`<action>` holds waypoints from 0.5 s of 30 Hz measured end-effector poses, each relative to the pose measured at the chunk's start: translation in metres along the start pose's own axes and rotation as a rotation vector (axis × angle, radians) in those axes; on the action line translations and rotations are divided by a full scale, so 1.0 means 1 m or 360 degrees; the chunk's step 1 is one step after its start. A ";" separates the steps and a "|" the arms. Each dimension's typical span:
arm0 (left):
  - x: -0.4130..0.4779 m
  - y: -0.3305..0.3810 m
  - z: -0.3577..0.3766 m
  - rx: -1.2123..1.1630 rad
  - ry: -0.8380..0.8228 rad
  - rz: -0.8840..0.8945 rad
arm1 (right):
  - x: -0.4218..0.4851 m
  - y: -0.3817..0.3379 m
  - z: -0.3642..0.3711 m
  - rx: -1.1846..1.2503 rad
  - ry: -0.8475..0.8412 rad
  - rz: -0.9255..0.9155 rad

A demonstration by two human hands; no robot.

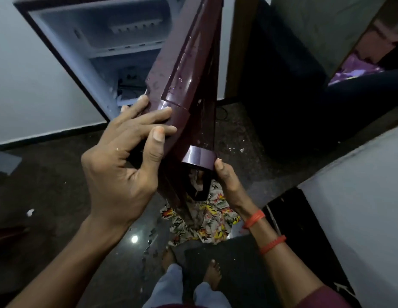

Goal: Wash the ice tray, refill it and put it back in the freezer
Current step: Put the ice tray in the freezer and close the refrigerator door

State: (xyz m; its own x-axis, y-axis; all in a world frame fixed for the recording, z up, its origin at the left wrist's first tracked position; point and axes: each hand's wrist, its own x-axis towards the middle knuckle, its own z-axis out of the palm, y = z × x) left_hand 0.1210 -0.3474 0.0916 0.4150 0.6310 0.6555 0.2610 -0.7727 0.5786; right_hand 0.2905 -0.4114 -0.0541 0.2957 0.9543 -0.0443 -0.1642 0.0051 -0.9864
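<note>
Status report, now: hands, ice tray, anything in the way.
Left hand flat on the fridge door edge; right hand gripping its handle. Door open, freezer compartment exposed; ice tray not clearly visible. Patterned cloth on floor below door.

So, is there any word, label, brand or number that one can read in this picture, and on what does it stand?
None can be read.
fridge door: only faint pale marks on the maroon surface, too blurred to read as letters.
control panel inside the fridge: too small and dark to read.
patterned cloth on the floor: a print only, no words.
</note>
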 end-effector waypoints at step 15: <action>0.027 -0.101 -0.083 0.0467 0.0142 -0.0189 | 0.078 -0.001 0.131 -0.0225 -0.0192 0.0048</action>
State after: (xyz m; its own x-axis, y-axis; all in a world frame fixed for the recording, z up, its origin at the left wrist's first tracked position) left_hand 0.0333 -0.2466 0.0912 0.2922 0.7113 0.6393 0.5484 -0.6722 0.4973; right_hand 0.1900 -0.2979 -0.0359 0.1760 0.9824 -0.0632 -0.0347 -0.0580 -0.9977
